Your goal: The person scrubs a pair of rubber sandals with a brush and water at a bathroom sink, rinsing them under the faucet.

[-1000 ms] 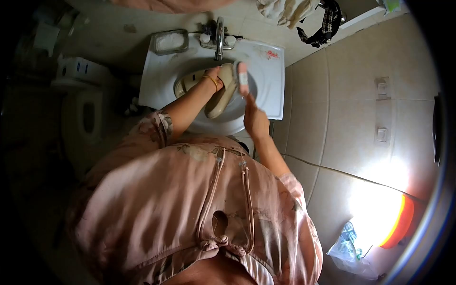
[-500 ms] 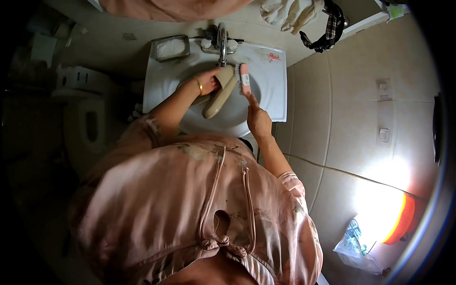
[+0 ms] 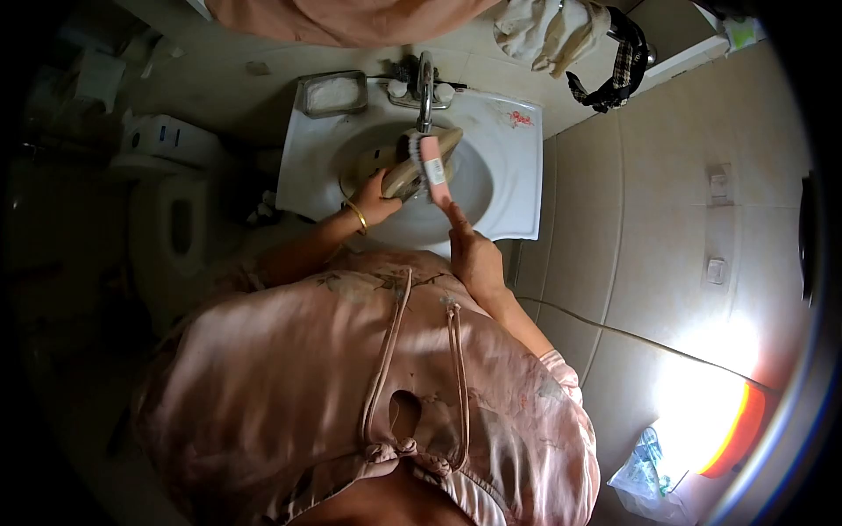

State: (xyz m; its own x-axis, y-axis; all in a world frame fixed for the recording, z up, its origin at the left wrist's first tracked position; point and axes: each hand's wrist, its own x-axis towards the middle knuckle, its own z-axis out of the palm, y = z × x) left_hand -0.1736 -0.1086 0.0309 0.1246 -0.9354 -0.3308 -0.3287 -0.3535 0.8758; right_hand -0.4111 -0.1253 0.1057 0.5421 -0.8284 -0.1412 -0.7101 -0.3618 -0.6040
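My left hand point(image 3: 377, 203) is closed around the near end of a beige slipper point(image 3: 403, 181), which is tilted on its edge over the sink point(image 3: 513, 193). In my right hand point(image 3: 478, 261) is a scrub brush point(image 3: 434, 171) with a pink back, a white label and pale bristles. The bristles face left and lie against or very close to the slipper's side; contact is hard to tell. Another beige shape, partly hidden behind the slipper, lies in the basin to the left. The slipper's far end is under the chrome faucet point(image 3: 425, 92).
A soap dish point(image 3: 333, 94) sits on the sink's back left corner. Cloth point(image 3: 544, 35) and a dark headband point(image 3: 624, 66) hang at the upper right. A toilet point(image 3: 180, 223) stands left. On the right are a tiled wall point(image 3: 667, 237), a bright lamp point(image 3: 732, 430) and a plastic bag point(image 3: 647, 478).
My left hand has moved from the slipper's upper part to its near end. The slipper has turned onto its edge, and the brush has come left and down against or near it.
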